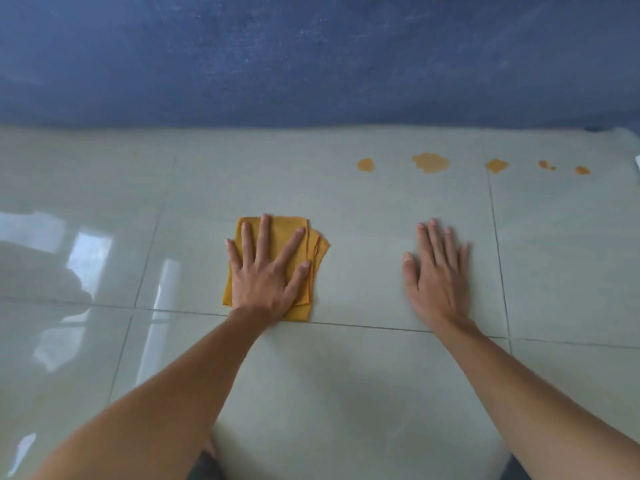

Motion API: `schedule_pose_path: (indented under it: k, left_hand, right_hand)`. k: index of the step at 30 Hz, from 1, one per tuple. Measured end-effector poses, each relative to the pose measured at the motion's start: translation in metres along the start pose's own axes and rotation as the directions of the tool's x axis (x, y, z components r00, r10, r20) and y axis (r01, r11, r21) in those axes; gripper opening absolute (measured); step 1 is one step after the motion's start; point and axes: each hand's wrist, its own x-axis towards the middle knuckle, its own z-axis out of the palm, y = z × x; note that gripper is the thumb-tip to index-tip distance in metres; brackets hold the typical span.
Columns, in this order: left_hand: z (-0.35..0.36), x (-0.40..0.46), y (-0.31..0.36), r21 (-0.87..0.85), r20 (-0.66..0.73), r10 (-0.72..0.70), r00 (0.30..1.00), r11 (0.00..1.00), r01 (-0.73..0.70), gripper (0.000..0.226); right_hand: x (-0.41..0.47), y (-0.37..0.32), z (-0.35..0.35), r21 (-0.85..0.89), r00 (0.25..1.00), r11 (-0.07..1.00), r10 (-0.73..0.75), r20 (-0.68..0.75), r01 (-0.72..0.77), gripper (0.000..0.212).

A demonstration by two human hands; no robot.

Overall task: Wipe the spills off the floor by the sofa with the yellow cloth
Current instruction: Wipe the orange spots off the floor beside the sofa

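Observation:
A folded yellow cloth (317,252) lies flat on the pale tiled floor (363,375). My left hand (268,271) presses on it with the fingers spread, palm down. My right hand (438,271) rests flat on the bare tile to the right of the cloth, fingers apart, holding nothing. Farther away, near the sofa, several orange spills mark the floor: a small round one (365,164), the largest blot (431,162), a third patch (497,165) and smaller drops (581,170) at the right.
The blue sofa front (311,57) runs across the whole top of the view. Dark grout lines (498,244) cross the glossy tiles. Bright window reflections (86,258) shine on the floor at the left. A white object (637,161) peeks in at the right edge.

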Motion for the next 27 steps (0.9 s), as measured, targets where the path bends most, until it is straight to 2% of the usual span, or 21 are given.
schedule_pose_path:
  k: [4, 7, 11, 14, 18, 22, 25, 27]
  left_hand:
    - [-0.006, 0.047, -0.015, -0.01, -0.008, -0.149, 0.989, 0.989, 0.149, 0.062]
    - [-0.014, 0.104, -0.014, -0.006, -0.017, -0.187, 0.982, 0.982, 0.187, 0.063]
    - [-0.02, 0.176, 0.03, -0.011, -0.018, -0.143, 0.99, 0.99, 0.142, 0.065]
    - [-0.018, 0.195, 0.082, -0.035, -0.007, -0.066, 0.998, 0.997, 0.066, 0.064]
    - [-0.011, 0.161, 0.132, -0.011, 0.012, 0.113, 0.993, 0.994, -0.113, 0.064]
    - [-0.002, 0.08, 0.14, -0.02, 0.03, 0.215, 0.976, 0.976, -0.215, 0.063]
    - [0.004, 0.013, 0.117, -0.005, 0.027, 0.243, 0.97, 0.97, -0.243, 0.063]
    - [0.005, -0.009, 0.089, 0.007, 0.028, 0.197, 0.98, 0.98, -0.197, 0.063]
  right_hand:
    - [-0.001, 0.001, 0.009, -0.026, 1.0, 1.0, 0.002, -0.029, -0.002, 0.063]
    - [-0.002, 0.003, 0.011, -0.046, 0.999, 0.999, 0.001, -0.05, -0.003, 0.062]
    - [-0.002, 0.003, 0.017, -0.053, 0.997, 0.999, -0.01, -0.08, 0.006, 0.061]
    - [0.0, 0.005, 0.019, -0.041, 0.994, 0.999, -0.015, -0.109, 0.011, 0.06]
    - [-0.001, 0.006, 0.015, 0.027, 0.994, 1.0, -0.01, -0.11, 0.013, 0.06]
    - [0.001, 0.015, 0.001, 0.323, 0.99, 0.946, 0.025, -0.138, 0.021, 0.056]
    - [-0.001, 0.028, -0.008, 0.222, 0.99, 0.975, 0.03, -0.139, 0.002, 0.058]
    - [0.001, 0.038, -0.014, 0.118, 0.993, 0.99, 0.086, -0.084, -0.076, 0.065]
